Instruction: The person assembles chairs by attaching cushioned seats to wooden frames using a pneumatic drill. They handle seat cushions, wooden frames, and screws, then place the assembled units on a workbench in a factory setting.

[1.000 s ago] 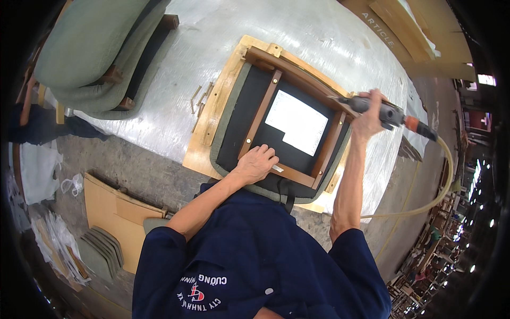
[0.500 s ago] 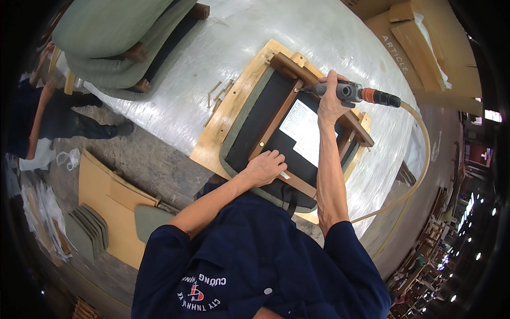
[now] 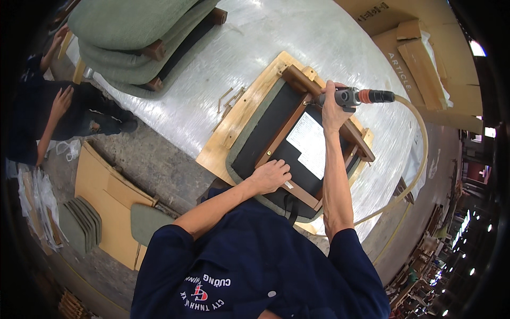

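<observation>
Seat: A rounded chair seat of grey-green fabric (image 3: 287, 156) lies with its black underside up, near the middle of the view; the other places are told from it as a clock centre, twelve being the top edge.
Frame: A brown wooden frame with straight rails (image 3: 278, 135) sits on this underside, and a white paper label with a stepped corner (image 3: 309, 139) lies between the rails.
Left hand: At half past seven, the left hand (image 3: 272, 175) rests with bent fingers on the lower rail; I cannot tell if it grips or only presses.
Right hand: Between one and two o'clock, the right hand (image 3: 333, 110) is closed around a dark grey power tool with an orange ring (image 3: 348, 97).
Tool nose: It points to nine o'clock, at the upper end of the left rail; the exact contact is too small to see.
Hose: A pale yellowish flexible hose (image 3: 424, 139) leaves the tool's rear and bends down through three o'clock.
Board: A light wooden board (image 3: 213, 154) is under the seat, on the silvery plastic-covered desk (image 3: 265, 32).
Bolts: Several long thin brownish bolts (image 3: 225, 100) lie near the board at ten o'clock.
Chairs: Farther at ten o'clock, grey-green upholstered chair parts (image 3: 125, 26) are stacked.
</observation>
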Available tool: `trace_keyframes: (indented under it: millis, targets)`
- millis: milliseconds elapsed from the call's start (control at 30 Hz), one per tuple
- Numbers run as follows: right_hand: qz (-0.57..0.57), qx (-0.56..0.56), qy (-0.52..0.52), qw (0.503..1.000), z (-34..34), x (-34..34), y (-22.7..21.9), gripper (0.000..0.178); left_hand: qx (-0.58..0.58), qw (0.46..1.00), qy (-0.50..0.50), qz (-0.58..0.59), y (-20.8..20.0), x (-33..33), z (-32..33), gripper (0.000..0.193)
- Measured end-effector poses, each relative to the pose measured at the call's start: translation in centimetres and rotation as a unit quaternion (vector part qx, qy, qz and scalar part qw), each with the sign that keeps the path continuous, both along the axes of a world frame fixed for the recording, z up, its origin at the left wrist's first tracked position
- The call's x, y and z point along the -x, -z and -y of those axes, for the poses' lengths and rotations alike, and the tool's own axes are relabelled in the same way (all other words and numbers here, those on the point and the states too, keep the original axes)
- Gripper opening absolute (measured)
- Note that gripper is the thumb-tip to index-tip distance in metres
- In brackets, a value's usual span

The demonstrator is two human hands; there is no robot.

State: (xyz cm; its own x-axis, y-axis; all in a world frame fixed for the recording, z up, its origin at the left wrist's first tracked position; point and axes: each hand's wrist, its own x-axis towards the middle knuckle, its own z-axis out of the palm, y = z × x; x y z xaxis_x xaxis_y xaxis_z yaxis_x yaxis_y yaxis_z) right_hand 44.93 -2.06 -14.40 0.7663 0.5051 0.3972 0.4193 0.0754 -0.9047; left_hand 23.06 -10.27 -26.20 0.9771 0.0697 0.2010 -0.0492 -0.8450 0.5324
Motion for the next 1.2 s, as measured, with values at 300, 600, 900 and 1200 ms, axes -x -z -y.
trace_keyframes:
  millis: [300, 600, 900, 1200]
  targets:
    - [-0.133, 0.141, 0.073, 0.978, 1.6, -3.1, 2.4, 0.046, 0.018, 1.0, 0.003, -0.006, 0.6, -0.7, 0.9, 0.011]
    - [-0.06, 0.036, 0.033, 0.997, 0.1, -3.5, 2.3, 0.023, -0.045, 0.998, -0.014, 0.029, 3.1, -1.0, 1.5, 0.028]
    - [-0.044, 0.033, 0.035, 0.998, 0.0, -2.7, 1.6, 0.025, -0.021, 0.999, 0.003, 0.025, 2.6, -0.7, 1.4, 0.027]
    - [-0.081, 0.02, -0.044, 0.996, 0.3, -3.6, 2.8, 0.034, -0.016, 1.0, 0.01, 0.013, 1.5, -0.3, 1.0, 0.027]
